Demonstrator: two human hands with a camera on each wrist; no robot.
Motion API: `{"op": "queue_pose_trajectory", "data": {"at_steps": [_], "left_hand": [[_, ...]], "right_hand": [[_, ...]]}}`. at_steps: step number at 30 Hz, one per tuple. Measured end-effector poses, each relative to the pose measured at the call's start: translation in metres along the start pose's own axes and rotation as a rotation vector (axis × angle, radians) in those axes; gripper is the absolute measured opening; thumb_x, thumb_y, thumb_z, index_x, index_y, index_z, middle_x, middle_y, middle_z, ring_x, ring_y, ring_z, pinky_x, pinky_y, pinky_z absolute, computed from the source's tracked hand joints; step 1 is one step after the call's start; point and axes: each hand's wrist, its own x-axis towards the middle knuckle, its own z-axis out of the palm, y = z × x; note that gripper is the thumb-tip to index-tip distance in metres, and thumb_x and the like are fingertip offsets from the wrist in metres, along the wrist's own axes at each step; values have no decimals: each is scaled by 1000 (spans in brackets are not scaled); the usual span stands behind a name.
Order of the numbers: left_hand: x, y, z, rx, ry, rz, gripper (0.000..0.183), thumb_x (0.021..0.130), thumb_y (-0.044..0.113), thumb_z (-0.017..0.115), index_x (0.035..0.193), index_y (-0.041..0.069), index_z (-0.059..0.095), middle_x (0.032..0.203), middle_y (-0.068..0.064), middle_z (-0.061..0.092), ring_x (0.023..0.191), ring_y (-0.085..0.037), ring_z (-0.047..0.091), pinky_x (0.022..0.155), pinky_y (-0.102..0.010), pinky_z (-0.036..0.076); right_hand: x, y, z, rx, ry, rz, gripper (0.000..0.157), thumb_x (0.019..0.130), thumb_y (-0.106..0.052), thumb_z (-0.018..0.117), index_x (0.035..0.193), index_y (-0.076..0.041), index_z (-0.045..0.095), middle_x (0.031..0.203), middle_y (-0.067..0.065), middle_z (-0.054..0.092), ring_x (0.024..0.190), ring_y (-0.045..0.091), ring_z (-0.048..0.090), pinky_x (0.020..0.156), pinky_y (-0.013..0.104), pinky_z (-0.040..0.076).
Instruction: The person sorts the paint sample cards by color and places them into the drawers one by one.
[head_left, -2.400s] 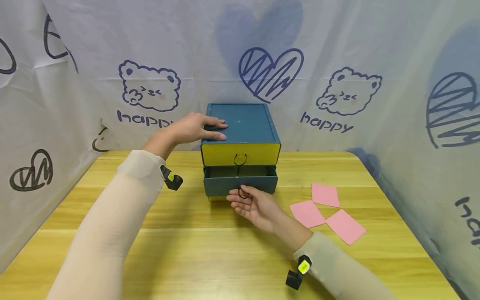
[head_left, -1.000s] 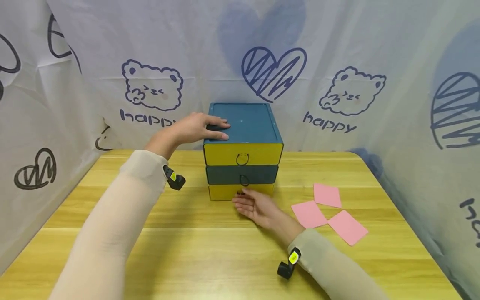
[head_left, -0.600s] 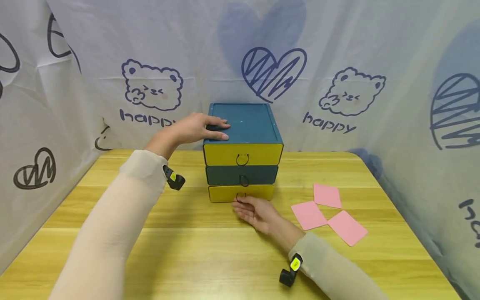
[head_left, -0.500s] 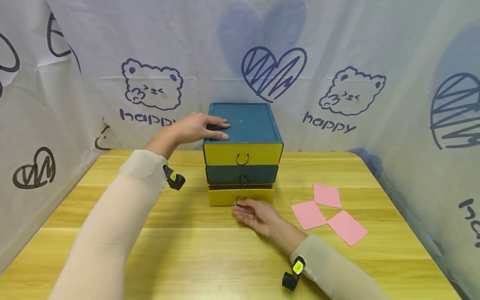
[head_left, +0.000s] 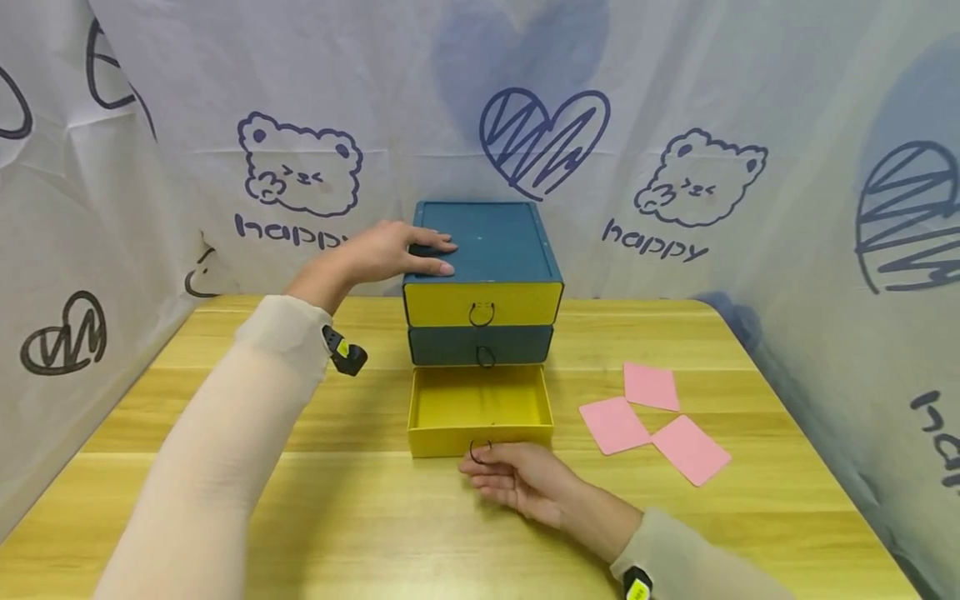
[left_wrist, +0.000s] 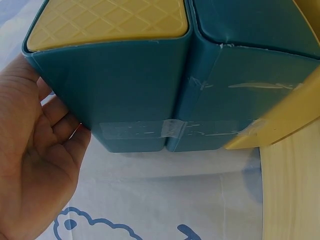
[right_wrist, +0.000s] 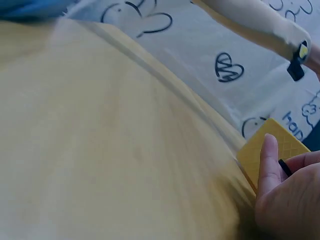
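A small chest of drawers stands at the back of the table, with a blue top and three stacked levels. My left hand rests on the top's left edge, fingers and thumb spread; the left wrist view has this hand against the chest's blue casing. Pulled well out at the bottom is a yellow drawer, its inner floor showing. My right hand pinches the drawer's black pull loop. In the right wrist view, the loop shows between thumb and finger. The blue middle drawer and yellow top drawer sit pushed in.
Three pink square cards lie on the wooden table, right of the chest. Behind and at both sides hangs a white cloth with hearts and bear drawings.
The middle drawer has been pushed in. My right hand went down to the bottom drawer's loop and drew that drawer out toward me. My left hand stays on the top.
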Motion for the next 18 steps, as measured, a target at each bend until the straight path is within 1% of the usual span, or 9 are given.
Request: {"op": "queue_pose_trajectory", "data": {"at_steps": [7,11,14,16,18], "left_hand": [[-2,-1,-2,-10,-7,-5,66,91,57,61,146,24,49,156,0,34,145,-26,24,114,-50,25],[0,-2,-2,-12,-8,-7,66,91,57,61,146,24,49,156,1,34,145,-26,24,114,-50,25],[1,-3,-1,-9,-7,-4,66,90,58,61,146,24,49,156,1,35,145,-26,23,114,-50,25],[1,-3,-1,-4,-6,-3,67,90,59,60,146,24,49,155,2,35,145,-25,23,115,-50,25],[1,-4,-1,3,-5,-4,67,89,60,60,146,25,49,155,3,35,145,-24,24,115,-49,25]], "right_hand": [[-22,13,4,-6,-78,50,26,97,-11,57,116,7,62,106,16,71,83,15,71,76,27,57],[-30,20,4,-11,-109,63,28,97,-13,59,116,6,62,106,16,71,81,14,71,76,28,58],[-36,23,2,-15,-132,72,32,97,-16,60,118,7,62,103,14,72,80,13,71,75,27,58],[-40,23,0,-35,-171,91,34,97,-20,60,119,7,62,101,12,72,79,12,70,74,27,58],[-45,21,-3,-61,-240,112,37,98,-23,59,121,6,62,101,10,73,81,12,70,75,27,58]]}}
